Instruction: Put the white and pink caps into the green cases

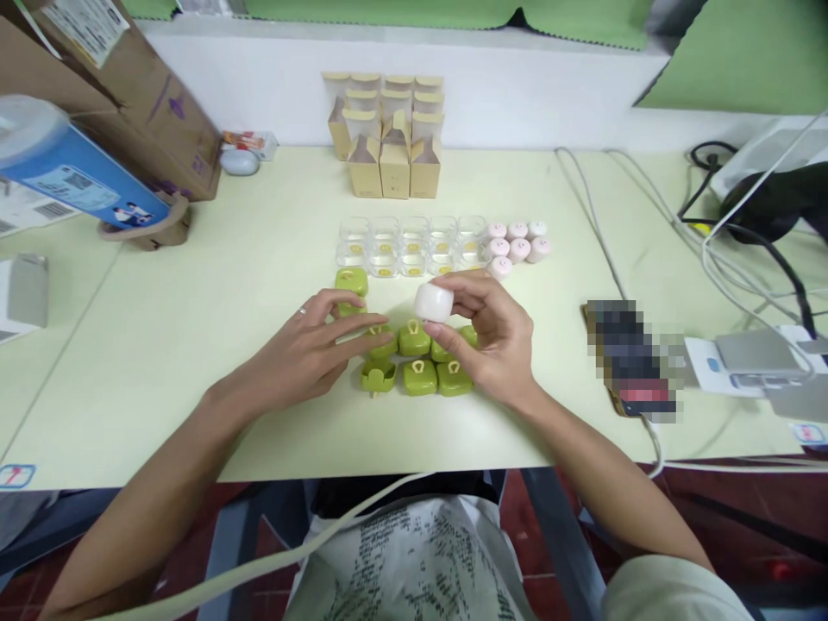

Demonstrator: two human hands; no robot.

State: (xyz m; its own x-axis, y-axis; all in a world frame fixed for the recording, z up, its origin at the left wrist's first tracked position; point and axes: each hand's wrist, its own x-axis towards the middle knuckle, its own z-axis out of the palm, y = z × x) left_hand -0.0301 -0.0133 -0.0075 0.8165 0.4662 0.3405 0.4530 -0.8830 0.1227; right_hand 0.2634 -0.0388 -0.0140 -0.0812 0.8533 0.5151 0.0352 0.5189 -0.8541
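My right hand (495, 332) pinches a small white rounded case (433, 303) between thumb and fingers, above several green cases with pale yellow loops. My left hand (307, 349) spreads its fingers over the left part of this group, partly hiding a green case (351, 281) at the far left. Its fingertips lie over or just above another green case (381, 345); I cannot tell whether they touch it. Near the front, one green cover (378, 377) stands open, beside a closed green case (420, 378). My right hand hides some of those at the right.
Behind the cases stand clear plastic containers (414, 228) with yellow marks and several pale pink cylinders (519, 251). Open cardboard boxes (394, 164) are by the wall. A phone (630, 358) and cables lie at right; a blue canister (84, 168) and large carton (148, 112) at left.
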